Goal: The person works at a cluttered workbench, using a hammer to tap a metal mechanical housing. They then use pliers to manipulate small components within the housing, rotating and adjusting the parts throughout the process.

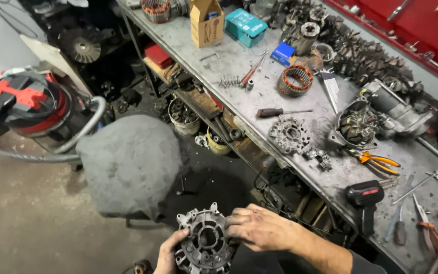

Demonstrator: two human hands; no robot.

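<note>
Nearest to the camera, low in the view, both hands hold a round cast-metal housing [204, 243], grey and dull, with a dark round opening in the centre, ribbed windows and small ears around its rim. The left hand [167, 256] supports it from the lower side, its fingers [179, 236] curled on the rim. The right hand [259, 229], dirty with grease, lies over the other edge, and its fingers [233, 223] are clamped on the rim too. The housing is in the air in front of the counter, above the floor.

Just behind it stands a stool with a soft grey cover [130, 165], rounded and stained. Around the stool the concrete floor [31, 213] is bare and gives open room on that side. Further away sits a red and black vacuum cleaner [29, 104] with a thick grey ribbed hose.

The counter [259, 66] is a long grey metal sheet, scratched, and its front edge runs diagonally through the view. On the near part lie a black cordless tool [365, 195], orange-handled pliers [378, 162] and a flat cast plate with holes [290, 134]. Then come a screwdriver with dark red handle [277, 112], an open alternator body [358, 127] and a ring with copper windings [296, 80]. At the far end stand a brown cardboard box [206, 23] and a teal box [245, 26]. The parts crowd the back; the front strip is more free.
</note>
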